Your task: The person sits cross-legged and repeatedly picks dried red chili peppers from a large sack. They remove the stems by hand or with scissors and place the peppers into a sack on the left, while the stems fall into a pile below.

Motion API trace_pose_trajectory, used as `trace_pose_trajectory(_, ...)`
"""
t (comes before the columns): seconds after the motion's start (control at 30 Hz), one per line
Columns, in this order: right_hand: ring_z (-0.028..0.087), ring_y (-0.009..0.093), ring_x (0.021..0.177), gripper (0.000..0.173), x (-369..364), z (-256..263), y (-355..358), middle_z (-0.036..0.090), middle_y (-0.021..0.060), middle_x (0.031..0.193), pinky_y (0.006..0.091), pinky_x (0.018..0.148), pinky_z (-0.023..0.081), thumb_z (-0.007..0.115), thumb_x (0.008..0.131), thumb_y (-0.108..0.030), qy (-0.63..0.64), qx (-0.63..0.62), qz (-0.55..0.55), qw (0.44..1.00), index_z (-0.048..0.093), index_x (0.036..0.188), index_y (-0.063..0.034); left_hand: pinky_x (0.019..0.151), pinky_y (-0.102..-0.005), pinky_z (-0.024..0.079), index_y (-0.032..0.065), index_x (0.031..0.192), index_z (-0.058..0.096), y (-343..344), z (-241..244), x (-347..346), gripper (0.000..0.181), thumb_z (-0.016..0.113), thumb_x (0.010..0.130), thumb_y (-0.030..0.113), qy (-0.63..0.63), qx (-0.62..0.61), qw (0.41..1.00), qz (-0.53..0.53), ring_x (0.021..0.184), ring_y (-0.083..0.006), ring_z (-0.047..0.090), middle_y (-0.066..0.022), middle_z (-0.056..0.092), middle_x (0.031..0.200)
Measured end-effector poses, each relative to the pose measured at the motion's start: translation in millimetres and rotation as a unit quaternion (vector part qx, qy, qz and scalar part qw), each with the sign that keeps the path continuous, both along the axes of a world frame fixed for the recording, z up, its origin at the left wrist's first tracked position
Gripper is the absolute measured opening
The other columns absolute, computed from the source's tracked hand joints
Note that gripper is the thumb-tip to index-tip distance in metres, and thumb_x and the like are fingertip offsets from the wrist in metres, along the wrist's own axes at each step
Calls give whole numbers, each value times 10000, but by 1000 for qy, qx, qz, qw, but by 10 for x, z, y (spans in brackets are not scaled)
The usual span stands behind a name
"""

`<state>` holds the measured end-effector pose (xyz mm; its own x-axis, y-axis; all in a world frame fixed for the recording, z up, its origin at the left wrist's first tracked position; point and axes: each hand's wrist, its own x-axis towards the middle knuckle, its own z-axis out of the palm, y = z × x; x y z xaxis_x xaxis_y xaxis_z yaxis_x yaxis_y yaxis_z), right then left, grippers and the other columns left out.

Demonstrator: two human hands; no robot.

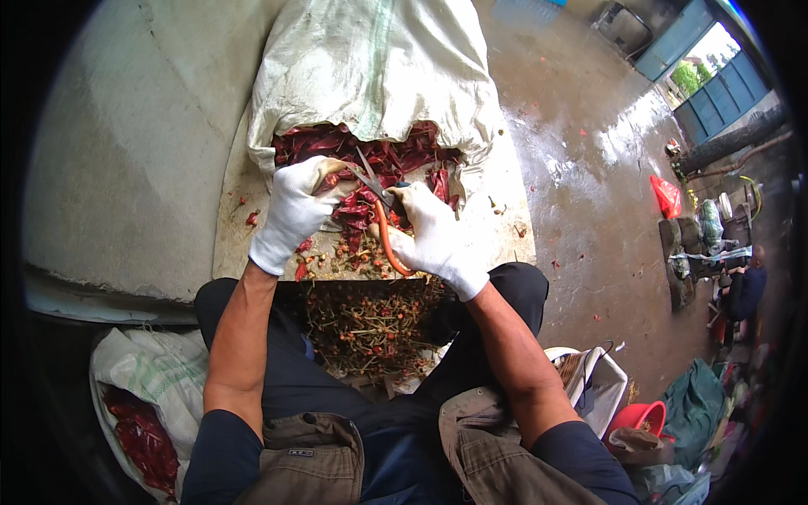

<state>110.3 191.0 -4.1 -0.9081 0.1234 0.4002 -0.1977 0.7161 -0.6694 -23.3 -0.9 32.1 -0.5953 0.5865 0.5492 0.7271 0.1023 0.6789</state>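
Observation:
Both hands wear white knit gloves. Between the thumb and fingers of my left hand (303,199) is a dried red chili pepper (328,182). My right hand (435,230) grips a pair of scissors (390,237) with orange-coated handles. Their blades are parted and point up and left, close to the fingertips of my left hand. Behind the hands, more dried red chilies (372,151) spill from the mouth of a white woven sack (379,76) lying on a board (237,237). Cut stems and caps (353,259) are scattered at the board's near edge.
A heap of chili stems (372,322) lies below the board, between my knees. At lower left, another woven sack (164,360) holds red chilies. A concrete wall (139,158) runs along the left. Rightward are a wet floor (587,189), a red basin (641,416) and a seated person (748,290).

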Motion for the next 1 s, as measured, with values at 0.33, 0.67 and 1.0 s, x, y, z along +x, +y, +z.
trace_pose_trajectory(0.33, 639, 382, 832, 403, 14, 15, 27, 600, 185, 890, 444, 734, 520, 740, 865, -219, 6, 38, 14, 999, 654, 1186, 9, 724, -313, 557, -58, 1064, 729, -25, 28, -21, 301, 857, 815, 50, 29, -25, 999, 2, 778, -169, 711, -139, 759, 913)
trace_pose_trajectory(0.67, 649, 426, 715, 251, 11, -107, -44, 597, 191, 800, 465, 623, 518, 758, 890, -227, 5, 2, 0, 1000, 603, 892, -30, 664, -317, 529, -60, 1020, 720, -26, 21, -50, 254, 850, 829, 46, 46, -58, 997, 6, 689, -161, 650, -135, 717, 821)
trace_pose_trajectory(1.0, 517, 212, 440, 387, 75, -192, -13, 527, 141, 556, 388, 458, 419, 798, 942, -287, 57, -36, -86, 994, 604, 718, -37, 687, -268, 546, -59, 1093, 719, -7, 12, -1, 257, 821, 882, 48, 20, -10, 1000, -6, 739, -103, 659, -95, 754, 907)
